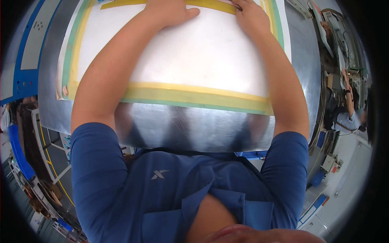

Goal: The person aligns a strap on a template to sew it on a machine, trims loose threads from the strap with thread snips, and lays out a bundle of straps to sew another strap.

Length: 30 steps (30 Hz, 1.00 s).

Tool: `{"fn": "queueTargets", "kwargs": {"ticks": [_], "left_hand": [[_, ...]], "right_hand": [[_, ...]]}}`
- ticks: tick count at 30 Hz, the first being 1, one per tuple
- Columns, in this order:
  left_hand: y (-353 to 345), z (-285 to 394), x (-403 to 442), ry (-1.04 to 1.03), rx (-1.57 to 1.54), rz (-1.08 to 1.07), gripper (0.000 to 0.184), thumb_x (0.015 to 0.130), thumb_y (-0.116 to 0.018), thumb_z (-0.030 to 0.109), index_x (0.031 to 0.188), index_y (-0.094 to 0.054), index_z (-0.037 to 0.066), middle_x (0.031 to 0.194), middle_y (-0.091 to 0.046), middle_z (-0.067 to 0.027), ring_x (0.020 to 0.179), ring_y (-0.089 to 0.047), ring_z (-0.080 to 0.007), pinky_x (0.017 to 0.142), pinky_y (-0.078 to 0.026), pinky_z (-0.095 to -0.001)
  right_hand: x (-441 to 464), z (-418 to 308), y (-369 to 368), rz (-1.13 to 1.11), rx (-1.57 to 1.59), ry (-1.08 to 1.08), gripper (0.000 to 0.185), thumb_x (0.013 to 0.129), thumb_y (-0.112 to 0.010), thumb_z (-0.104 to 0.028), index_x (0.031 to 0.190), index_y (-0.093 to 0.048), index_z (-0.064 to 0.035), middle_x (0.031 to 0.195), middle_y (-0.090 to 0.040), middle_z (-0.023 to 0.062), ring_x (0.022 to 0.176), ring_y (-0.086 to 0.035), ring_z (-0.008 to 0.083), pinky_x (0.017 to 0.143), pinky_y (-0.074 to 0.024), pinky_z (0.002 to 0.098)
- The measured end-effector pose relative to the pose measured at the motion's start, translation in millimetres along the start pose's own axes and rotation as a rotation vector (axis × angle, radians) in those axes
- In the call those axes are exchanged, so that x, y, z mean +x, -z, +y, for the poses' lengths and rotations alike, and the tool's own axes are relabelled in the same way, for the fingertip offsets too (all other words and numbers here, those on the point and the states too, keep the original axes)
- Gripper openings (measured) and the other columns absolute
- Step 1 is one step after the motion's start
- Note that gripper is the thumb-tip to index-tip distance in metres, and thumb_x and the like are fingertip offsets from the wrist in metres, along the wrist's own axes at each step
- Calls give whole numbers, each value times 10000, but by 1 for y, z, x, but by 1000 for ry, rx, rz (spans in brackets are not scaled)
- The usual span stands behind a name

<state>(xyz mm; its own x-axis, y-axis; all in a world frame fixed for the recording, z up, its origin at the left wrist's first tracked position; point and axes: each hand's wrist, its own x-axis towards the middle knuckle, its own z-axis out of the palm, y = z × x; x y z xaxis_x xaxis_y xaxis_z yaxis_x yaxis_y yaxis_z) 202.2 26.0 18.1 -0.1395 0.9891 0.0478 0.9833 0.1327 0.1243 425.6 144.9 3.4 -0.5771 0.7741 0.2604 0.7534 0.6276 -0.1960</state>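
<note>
A large white sheet [202, 56], bordered with yellow and green tape [194, 96], lies in front of me on a shiny metal table [194, 129]. Across its far part runs a flat yellow strip [125, 4]. My left hand [172, 12] rests flat at this strip, thumb stretched out to the right; its fingertips are cut off by the top edge of the view. By the strip's right end, my right hand [253, 18] is closed around a thin dark tool [236, 5], whose kind I cannot make out.
On the left stands a blue and white machine cabinet [30, 44]. A metal frame rack [50, 146] is below it. Far right, another person [347, 119] in a light shirt reaches toward cluttered equipment [340, 36].
</note>
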Motion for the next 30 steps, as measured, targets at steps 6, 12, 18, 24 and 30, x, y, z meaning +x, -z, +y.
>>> {"fn": "queueTargets", "kwargs": {"ticks": [6,12,18,24,30], "left_hand": [[8,5,-4,77,41,-28,744,907,-618,521,1455,-523,27,1487,-483,-285,1404,-439,-429,1151,-358,-590],[2,-3,0,16,-37,-20,728,888,-624,498,1442,-538,35,1489,-497,-247,1400,-447,-406,1145,-364,-596],[-98,-35,32,-106,202,509,712,880,-627,491,1423,-561,34,1487,-506,-237,1402,-447,-401,1157,-352,-595],[-4,-4,5,25,-45,-15,714,880,-628,494,1427,-567,40,1504,-496,-238,1419,-432,-409,1166,-345,-602],[18,7,-21,18,-81,84,713,879,-632,480,1428,-566,31,1496,-492,-255,1408,-441,-420,1158,-344,-630]], "right_hand": [[5,-17,-5,9,-1,16,239,931,-574,-139,1079,-749,-72,1128,-688,158,1020,-679,376,900,-542,480],[10,-32,-8,9,-13,17,229,929,-586,-147,1069,-750,-71,1139,-692,157,1022,-684,374,905,-544,480],[16,-42,-13,-4,24,28,225,934,-586,-160,1058,-754,-77,1127,-700,157,1003,-693,367,885,-548,475],[20,-37,-21,6,36,110,229,936,-586,-167,1056,-757,-73,1111,-700,155,986,-693,364,876,-550,470],[16,-41,-17,32,59,103,245,946,-574,-172,1079,-761,-86,1092,-692,157,984,-681,371,882,-544,465]]}}
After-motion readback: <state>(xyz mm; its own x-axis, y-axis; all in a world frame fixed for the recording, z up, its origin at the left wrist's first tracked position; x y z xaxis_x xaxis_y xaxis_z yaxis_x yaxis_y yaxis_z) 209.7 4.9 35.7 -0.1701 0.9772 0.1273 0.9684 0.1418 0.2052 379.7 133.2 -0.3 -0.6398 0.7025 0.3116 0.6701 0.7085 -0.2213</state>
